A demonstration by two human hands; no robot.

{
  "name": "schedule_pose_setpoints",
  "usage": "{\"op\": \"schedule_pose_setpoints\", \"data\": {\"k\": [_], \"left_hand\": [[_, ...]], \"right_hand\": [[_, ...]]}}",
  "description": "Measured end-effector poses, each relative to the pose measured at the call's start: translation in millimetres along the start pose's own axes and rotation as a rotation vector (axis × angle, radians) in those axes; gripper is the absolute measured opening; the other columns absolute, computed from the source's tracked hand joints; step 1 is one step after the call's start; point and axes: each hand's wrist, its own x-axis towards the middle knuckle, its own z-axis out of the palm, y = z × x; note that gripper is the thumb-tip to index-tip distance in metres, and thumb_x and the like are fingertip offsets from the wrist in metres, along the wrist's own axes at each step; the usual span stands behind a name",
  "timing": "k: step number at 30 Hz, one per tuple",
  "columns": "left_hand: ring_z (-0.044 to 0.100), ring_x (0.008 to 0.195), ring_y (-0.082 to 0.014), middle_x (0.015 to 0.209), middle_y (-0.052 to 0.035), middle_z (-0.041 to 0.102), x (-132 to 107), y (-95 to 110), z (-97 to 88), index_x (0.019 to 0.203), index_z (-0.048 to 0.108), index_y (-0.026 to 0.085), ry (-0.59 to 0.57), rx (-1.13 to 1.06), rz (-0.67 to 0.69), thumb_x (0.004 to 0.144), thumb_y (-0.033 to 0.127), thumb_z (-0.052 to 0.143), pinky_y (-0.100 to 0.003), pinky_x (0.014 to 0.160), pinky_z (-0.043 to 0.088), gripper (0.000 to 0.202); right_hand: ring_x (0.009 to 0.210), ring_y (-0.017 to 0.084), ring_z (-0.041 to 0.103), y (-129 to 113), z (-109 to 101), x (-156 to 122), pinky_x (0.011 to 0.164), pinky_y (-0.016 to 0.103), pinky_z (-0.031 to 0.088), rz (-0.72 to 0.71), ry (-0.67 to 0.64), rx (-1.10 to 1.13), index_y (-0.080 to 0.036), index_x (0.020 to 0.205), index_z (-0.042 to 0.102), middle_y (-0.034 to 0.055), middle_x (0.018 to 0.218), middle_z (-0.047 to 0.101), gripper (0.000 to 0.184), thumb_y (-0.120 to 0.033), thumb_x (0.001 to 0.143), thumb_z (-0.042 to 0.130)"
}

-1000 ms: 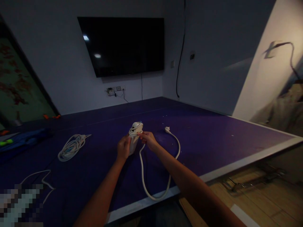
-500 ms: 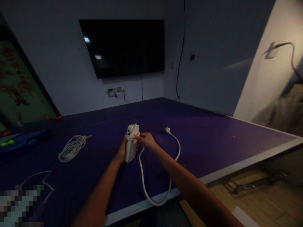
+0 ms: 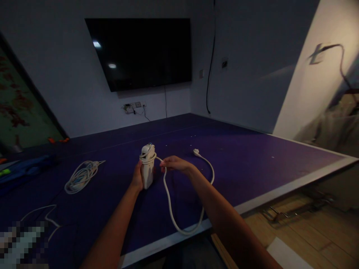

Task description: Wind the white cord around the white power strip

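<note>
My left hand (image 3: 137,178) grips a white power strip (image 3: 147,166) held upright above the purple table (image 3: 252,164), with turns of its white cord wound round the top. My right hand (image 3: 172,163) pinches that cord (image 3: 179,224) just right of the strip. From my fingers the cord hangs in a long loop down to the table's front edge, then runs back up to its plug (image 3: 196,152) lying on the table.
A second coiled white cable (image 3: 81,175) lies on the table to the left, and another thin white wire (image 3: 42,213) nearer the front left. A dark screen (image 3: 140,52) hangs on the far wall. Wooden floor (image 3: 308,239) shows beyond the table's right edge.
The power strip has shifted slightly left and stands more upright. My right hand has drawn away from it to the right, pulling the cord out from the strip's top.
</note>
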Motion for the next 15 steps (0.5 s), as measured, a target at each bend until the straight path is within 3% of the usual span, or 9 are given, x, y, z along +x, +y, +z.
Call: {"op": "schedule_pose_setpoints", "data": {"k": [3,7,12,15], "left_hand": [[0.059,0.054,-0.0185,0.064,-0.0068,0.065,0,9,3.3,0.087,0.066,0.015,0.023,-0.021,0.008,0.070,0.072,0.041,-0.030,0.052,0.046,0.064],[0.061,0.058,-0.0207,0.065,-0.0086,0.064,3,11,2.6,0.086,0.065,0.016,0.019,-0.002,0.008,0.071,0.076,0.031,-0.034,0.056,0.049,0.071],[0.058,0.054,-0.0173,0.065,-0.0064,0.063,5,6,1.7,0.093,0.064,0.016,0.016,-0.002,0.041,0.070,0.076,0.032,-0.031,0.054,0.048,0.072],[0.058,0.054,-0.0159,0.065,-0.0059,0.063,6,5,0.4,0.088,0.065,0.016,0.038,0.030,0.080,0.070,0.074,0.037,-0.028,0.053,0.047,0.067]], "right_hand": [[0.061,0.012,0.063,-3,7,-2,0.056,0.020,0.044,-0.096,-0.013,0.143,-0.014,0.084,0.061,-0.0029,0.060,0.060,0.042,-0.042,0.058,0.079],[0.048,0.010,0.057,-4,21,0,0.047,0.021,0.043,-0.176,-0.008,0.217,-0.015,0.103,0.059,-0.0074,0.055,0.052,0.044,-0.039,0.067,0.072],[0.042,0.009,0.052,0,36,5,0.038,0.018,0.038,-0.254,0.049,0.159,-0.013,0.106,0.059,-0.0080,0.050,0.046,0.040,-0.039,0.075,0.063],[0.040,0.009,0.051,1,41,6,0.036,0.018,0.037,-0.307,0.063,0.091,-0.013,0.103,0.061,-0.0073,0.050,0.047,0.041,-0.043,0.076,0.061]]}}
